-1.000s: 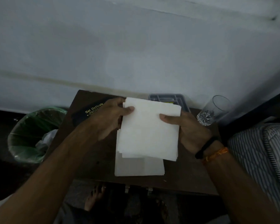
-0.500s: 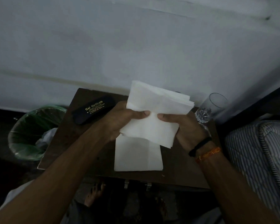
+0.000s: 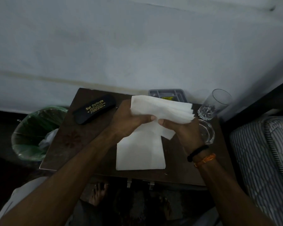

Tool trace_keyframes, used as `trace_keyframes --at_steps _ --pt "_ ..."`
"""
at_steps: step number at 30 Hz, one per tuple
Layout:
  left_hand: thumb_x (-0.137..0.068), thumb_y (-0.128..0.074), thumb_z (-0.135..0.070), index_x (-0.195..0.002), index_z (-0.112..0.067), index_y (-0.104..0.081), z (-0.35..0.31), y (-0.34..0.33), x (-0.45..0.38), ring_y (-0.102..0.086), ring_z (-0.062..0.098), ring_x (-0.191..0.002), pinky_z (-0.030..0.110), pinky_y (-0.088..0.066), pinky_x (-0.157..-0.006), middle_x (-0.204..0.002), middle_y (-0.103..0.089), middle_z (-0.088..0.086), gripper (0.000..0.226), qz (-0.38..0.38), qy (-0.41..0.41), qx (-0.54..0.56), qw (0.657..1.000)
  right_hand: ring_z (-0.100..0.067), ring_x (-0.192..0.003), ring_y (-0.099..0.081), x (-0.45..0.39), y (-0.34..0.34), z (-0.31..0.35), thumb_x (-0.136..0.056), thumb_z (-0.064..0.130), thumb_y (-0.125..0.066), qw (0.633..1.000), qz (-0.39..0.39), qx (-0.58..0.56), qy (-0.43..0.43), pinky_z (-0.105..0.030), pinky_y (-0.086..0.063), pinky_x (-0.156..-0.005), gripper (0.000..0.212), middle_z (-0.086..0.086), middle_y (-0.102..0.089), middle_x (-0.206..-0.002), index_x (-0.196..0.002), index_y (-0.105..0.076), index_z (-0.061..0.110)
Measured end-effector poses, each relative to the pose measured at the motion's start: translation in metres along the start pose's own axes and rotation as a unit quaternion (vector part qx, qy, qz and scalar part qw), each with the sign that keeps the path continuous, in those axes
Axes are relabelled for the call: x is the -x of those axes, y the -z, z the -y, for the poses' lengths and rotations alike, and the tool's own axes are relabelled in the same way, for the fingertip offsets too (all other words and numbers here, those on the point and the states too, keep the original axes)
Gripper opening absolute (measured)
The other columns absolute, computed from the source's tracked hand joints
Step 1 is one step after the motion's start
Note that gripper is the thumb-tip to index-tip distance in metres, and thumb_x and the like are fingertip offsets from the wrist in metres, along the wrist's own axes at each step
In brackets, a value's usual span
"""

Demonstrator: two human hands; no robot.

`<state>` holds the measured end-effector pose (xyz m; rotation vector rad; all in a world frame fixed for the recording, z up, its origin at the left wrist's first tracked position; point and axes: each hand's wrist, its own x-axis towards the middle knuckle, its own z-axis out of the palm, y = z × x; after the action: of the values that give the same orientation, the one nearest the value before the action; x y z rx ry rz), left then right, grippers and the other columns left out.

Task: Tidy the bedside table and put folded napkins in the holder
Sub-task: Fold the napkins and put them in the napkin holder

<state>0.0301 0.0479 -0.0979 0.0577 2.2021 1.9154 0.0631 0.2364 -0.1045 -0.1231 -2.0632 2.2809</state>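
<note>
Nearest, below both hands, a flat white napkin stack (image 3: 140, 154) lies on the dark bedside table (image 3: 64, 144). Above it the left hand (image 3: 127, 121) and the right hand (image 3: 185, 131) pinch one folded napkin (image 3: 162, 108), thumbs almost meeting, its layered edges fanning past the right fingers. Beside the right wrist sits a clear glass dish (image 3: 208, 132), contents not discernible. Left of the left hand lies a closed black spectacle case (image 3: 94, 109). Farther left stands a green-lined bin (image 3: 34, 132) holding crumpled white waste. Beyond the hands, a grey compartmented holder (image 3: 168, 93) and an empty tumbler (image 3: 214, 105).
</note>
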Motion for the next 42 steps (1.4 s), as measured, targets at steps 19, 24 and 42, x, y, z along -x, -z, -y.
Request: trace_keyframes --at_steps 19,24,42 --pt "-0.077 -0.079 -0.009 -0.117 -0.023 -0.06 0.023 -0.002 0.007 -0.062 0.019 -0.112 0.043 -0.055 -0.094 -0.119 -0.064 -0.001 0.046 -0.005 0.036 -0.06 0.998 -0.025 -0.104 -0.07 -0.009 0.009 -0.031 -0.07 -0.015 -0.075 0.996 0.057 0.022 -0.066 -0.036 -0.059 -0.082 0.052 -0.012 -0.072 -0.114 -0.118 -0.066 0.002" --pt "-0.077 -0.081 -0.021 -0.124 -0.02 -0.058 0.023 -0.005 0.009 -0.061 0.019 -0.113 0.046 -0.054 -0.096 -0.124 -0.064 0.001 0.052 -0.03 0.05 -0.062 0.996 -0.025 -0.109 -0.068 -0.007 0.006 -0.039 -0.071 -0.012 -0.076 0.997 0.044 0.032 -0.057 -0.043 -0.057 -0.091 0.054 -0.014 -0.07 -0.119 -0.122 -0.064 0.001" --pt "-0.071 -0.084 -0.034 -0.119 -0.031 -0.055 0.011 -0.007 0.009 -0.062 0.016 -0.109 0.04 -0.055 -0.091 -0.12 -0.062 -0.006 0.056 -0.088 0.023 0.009 0.996 -0.013 -0.093 -0.073 -0.003 -0.01 -0.01 -0.073 0.01 -0.084 0.989 -0.022 0.143 0.02 -0.035 -0.061 -0.078 0.033 0.005 -0.074 -0.101 -0.097 -0.069 0.028"
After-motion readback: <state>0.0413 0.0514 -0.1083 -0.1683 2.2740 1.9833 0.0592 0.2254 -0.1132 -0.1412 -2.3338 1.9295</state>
